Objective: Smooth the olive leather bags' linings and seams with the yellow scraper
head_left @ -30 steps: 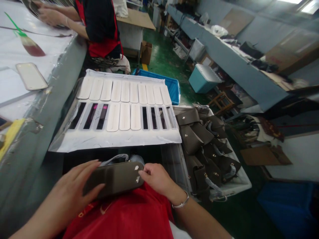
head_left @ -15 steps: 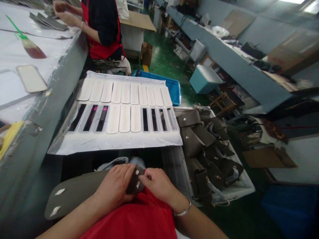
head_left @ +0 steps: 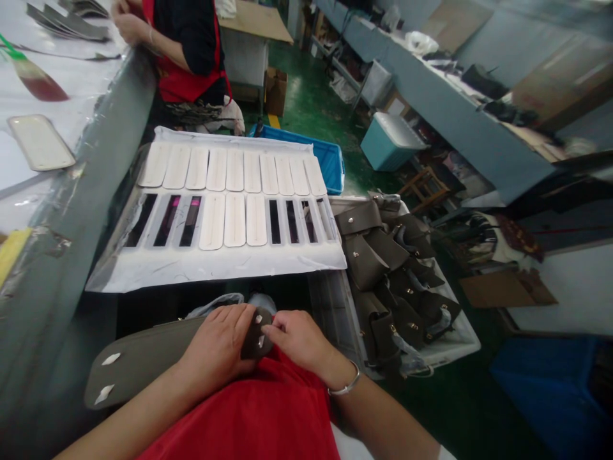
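A long olive-brown leather piece (head_left: 143, 364) with rounded ends lies across my lap on the red apron (head_left: 253, 415). Small white tabs mark both of its ends. My left hand (head_left: 218, 348) lies flat on the piece near its right end, pressing it down. My right hand (head_left: 299, 342) pinches the right tip of the piece by the white tabs. A white cutting sheet (head_left: 225, 211) with rows of oblong cut-outs rests just beyond my hands.
A white bin (head_left: 460, 348) of finished olive leather pouches (head_left: 383, 255) stands to my right. Another person in a red apron (head_left: 182, 51) works at the grey table (head_left: 62, 211) on the left. A blue crate (head_left: 330, 163) and a teal box (head_left: 390, 144) sit on the green floor.
The leather piece has been spread out leftward across my lap. My left hand slid from its left end to its right end, beside my right hand.
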Demonstrator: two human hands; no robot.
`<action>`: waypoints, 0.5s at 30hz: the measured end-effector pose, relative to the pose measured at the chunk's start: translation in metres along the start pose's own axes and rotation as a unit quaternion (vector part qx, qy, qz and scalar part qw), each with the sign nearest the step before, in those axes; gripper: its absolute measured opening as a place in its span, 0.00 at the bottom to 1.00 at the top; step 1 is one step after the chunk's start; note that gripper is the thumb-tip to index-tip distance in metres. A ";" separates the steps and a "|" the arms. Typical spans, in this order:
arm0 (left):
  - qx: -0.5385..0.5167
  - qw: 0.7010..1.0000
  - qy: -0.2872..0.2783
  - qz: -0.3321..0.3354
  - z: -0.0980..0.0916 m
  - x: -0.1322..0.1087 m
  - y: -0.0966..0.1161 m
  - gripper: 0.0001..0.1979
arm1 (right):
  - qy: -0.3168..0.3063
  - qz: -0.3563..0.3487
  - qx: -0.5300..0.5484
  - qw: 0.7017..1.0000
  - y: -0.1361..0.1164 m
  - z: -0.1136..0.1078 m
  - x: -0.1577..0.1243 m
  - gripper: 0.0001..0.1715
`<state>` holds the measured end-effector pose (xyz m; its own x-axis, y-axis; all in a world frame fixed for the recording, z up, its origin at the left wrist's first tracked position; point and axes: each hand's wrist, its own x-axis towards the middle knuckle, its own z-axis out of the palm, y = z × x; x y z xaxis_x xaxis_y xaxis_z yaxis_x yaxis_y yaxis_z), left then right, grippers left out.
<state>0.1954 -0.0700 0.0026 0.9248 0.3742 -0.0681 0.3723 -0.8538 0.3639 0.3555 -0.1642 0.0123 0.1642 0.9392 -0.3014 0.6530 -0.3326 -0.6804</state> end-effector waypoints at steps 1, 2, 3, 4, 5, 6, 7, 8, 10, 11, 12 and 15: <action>0.000 1.000 0.001 -0.002 0.000 0.000 0.000 0.29 | 0.004 -0.004 -0.012 1.000 0.000 0.001 0.000 0.16; 0.001 1.000 0.000 -0.003 0.000 0.000 0.000 0.29 | 0.007 -0.007 -0.023 1.000 -0.001 0.001 0.000 0.16; 0.001 1.000 0.001 -0.004 0.001 0.000 0.000 0.29 | 0.011 -0.007 -0.033 0.999 -0.001 0.002 0.000 0.16; 0.001 1.000 0.003 -0.005 0.001 0.000 0.001 0.29 | 0.013 -0.006 -0.039 0.999 -0.001 0.002 0.000 0.16; -0.001 1.000 0.005 -0.006 0.001 0.000 0.001 0.29 | 0.015 -0.001 -0.042 0.999 -0.001 0.003 0.000 0.15; -0.003 1.000 0.007 -0.006 0.001 0.000 0.001 0.29 | 0.014 0.004 -0.041 0.999 -0.001 0.003 0.000 0.15; -0.006 1.000 0.009 -0.006 0.002 0.001 0.001 0.29 | 0.014 0.009 -0.038 0.999 -0.001 0.004 0.001 0.15; -0.009 1.000 0.012 -0.007 0.002 0.001 0.001 0.29 | 0.013 0.014 -0.033 0.999 -0.001 0.004 0.001 0.15; -0.013 1.000 0.018 -0.007 0.003 0.000 0.000 0.30 | 0.012 0.023 -0.023 0.999 -0.002 0.004 0.002 0.14; -0.014 1.000 0.021 -0.007 0.003 0.000 -0.001 0.30 | 0.011 0.026 -0.020 0.999 -0.003 0.004 0.002 0.14; -0.017 1.000 0.024 -0.007 0.003 0.000 -0.001 0.30 | 0.011 0.030 -0.018 0.999 -0.003 0.004 0.003 0.14; -0.021 0.999 0.028 -0.004 0.003 0.000 -0.001 0.29 | 0.008 0.036 -0.019 0.999 -0.003 0.004 0.003 0.14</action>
<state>0.1955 -0.0698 -0.0011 0.9157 0.4015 -0.0199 0.3749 -0.8352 0.4023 0.3510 -0.1605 0.0106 0.2231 0.9141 -0.3386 0.6662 -0.3965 -0.6316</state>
